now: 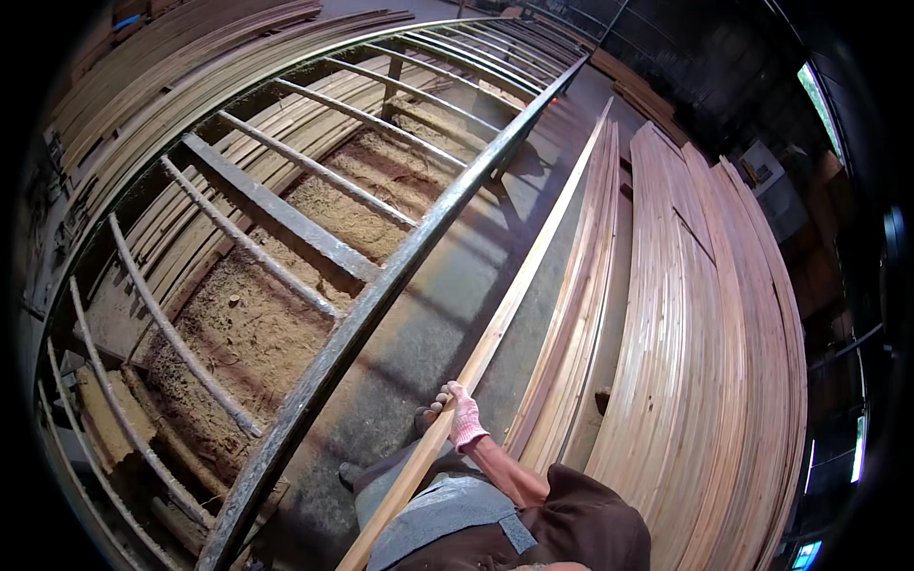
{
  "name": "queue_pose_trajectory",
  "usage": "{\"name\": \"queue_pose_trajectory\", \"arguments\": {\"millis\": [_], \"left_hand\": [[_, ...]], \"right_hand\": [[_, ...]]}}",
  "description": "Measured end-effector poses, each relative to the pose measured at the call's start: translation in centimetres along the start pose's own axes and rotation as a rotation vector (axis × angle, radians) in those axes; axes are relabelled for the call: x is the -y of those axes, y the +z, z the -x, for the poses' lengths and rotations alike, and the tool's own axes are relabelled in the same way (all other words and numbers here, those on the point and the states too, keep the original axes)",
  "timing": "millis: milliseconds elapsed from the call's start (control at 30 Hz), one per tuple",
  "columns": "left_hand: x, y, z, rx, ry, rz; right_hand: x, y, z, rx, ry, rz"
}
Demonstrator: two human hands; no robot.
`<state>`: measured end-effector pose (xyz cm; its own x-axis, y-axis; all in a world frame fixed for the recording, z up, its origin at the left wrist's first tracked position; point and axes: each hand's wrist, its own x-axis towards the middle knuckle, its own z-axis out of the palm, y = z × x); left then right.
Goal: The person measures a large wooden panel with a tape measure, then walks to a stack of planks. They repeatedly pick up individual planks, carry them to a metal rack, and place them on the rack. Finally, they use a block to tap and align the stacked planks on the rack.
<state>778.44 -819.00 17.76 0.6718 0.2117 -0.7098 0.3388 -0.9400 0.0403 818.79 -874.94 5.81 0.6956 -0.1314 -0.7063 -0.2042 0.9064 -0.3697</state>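
A brown shirt [595, 519] is filling the lower centre. The right hand [465, 419] is closing around a board [486, 350], which is running from bottom centre toward upper right. The left hand is not showing; its state cannot be told. Good handling is likely requiring balance, keeping the rack [390, 291] untouched.

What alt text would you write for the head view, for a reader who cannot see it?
A person's gloved right hand grips a long wooden board. To its left stands a barred metal frame with sawdust beneath; to its right lie stacked boards.
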Motion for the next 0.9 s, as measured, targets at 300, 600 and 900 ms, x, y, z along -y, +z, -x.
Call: {"name": "queue_pose_trajectory", "arguments": {"millis": [300, 600, 900], "left_hand": [[6.7, -1.0, 0.4, -0.135, -0.264, -0.038], [11.4, -2.8, 4.3, -0.354, -0.469, -0.055], [6.7, -15.4, 6.6, -0.367, -0.668, -0.051]], "right_hand": [[-7.1, 10.9, 5.6, 0.365, 0.058, 0.054], [-13.5, 18.1, 8.1, 0.698, 0.253, 0.126], [-17.9, 22.7, 5.0, 0.722, 0.361, 0.216]]}}
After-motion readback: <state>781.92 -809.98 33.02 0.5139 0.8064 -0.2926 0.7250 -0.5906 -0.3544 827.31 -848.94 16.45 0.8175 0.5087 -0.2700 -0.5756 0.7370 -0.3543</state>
